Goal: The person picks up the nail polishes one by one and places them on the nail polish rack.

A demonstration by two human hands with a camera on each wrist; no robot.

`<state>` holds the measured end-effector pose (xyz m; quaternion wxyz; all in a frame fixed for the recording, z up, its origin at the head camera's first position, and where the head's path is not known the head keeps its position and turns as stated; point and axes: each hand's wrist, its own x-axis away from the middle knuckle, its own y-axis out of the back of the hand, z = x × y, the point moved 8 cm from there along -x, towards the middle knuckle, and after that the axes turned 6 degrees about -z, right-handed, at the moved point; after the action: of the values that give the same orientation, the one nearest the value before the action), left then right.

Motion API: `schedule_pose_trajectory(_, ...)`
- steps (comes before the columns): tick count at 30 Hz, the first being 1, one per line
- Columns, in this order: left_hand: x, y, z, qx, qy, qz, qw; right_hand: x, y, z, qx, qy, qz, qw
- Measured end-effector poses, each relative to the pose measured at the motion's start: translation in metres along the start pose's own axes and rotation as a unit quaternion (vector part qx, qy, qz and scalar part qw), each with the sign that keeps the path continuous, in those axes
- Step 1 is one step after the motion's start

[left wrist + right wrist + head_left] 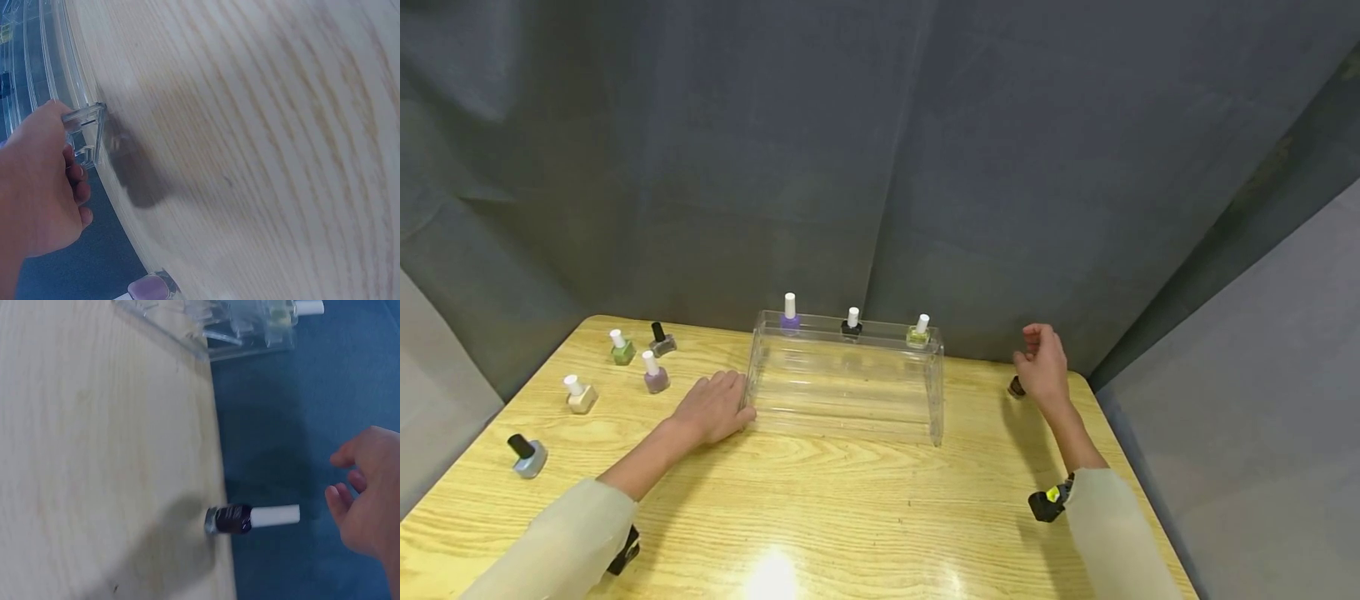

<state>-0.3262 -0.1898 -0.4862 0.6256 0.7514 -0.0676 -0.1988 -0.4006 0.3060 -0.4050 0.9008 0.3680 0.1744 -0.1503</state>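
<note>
A clear acrylic tiered rack stands at the table's middle. My left hand grips its left side; in the left wrist view, the left hand has its fingers curled around the clear end panel. On the rack's top tier stand nail polish bottles: purple, black and yellow, all white-capped. My right hand hovers by a dark nail polish bottle. The right wrist view shows that bottle upright, with its white cap apart from the loosely bent fingers.
Several nail polish bottles stand on the left: green, grey with a black cap, mauve, cream and light blue. A dark curtain hangs behind the wooden table.
</note>
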Motion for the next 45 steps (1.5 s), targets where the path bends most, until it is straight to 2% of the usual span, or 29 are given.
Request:
schedule_pose_trajectory(6,0.000,0.003,-0.002,0.000,0.013,0.014,0.9998,0.007,0.008,-0.023,0.002,-0.020,-0.026,0.999)
schedule_pose_trajectory(12,-0.002,0.004,-0.002,-0.003,0.011,0.006,0.9999,0.015,0.009,-0.044,-0.016,-0.056,-0.032,0.998)
schedule_pose_trajectory(21,-0.001,0.001,-0.003,0.007,0.015,0.012,0.9998,0.029,-0.011,-0.072,-0.076,-0.091,-0.004,0.993)
schedule_pose_trajectory(26,-0.002,0.000,-0.004,0.006,0.010,0.007,0.9999,0.032,-0.016,-0.078,-0.092,-0.087,-0.015,0.992)
schedule_pose_trajectory(34,-0.001,0.000,0.000,0.007,0.013,0.011,0.9998,0.028,-0.028,-0.078,-0.118,-0.069,0.007,0.991)
schedule_pose_trajectory(41,-0.001,-0.001,-0.001,0.007,0.015,0.020,0.9997,0.031,-0.032,-0.085,-0.120,-0.091,0.000,0.989)
schedule_pose_trajectory(45,0.000,-0.001,0.000,0.004,0.018,0.019,0.9997,0.032,-0.035,-0.086,-0.120,-0.089,-0.003,0.989)
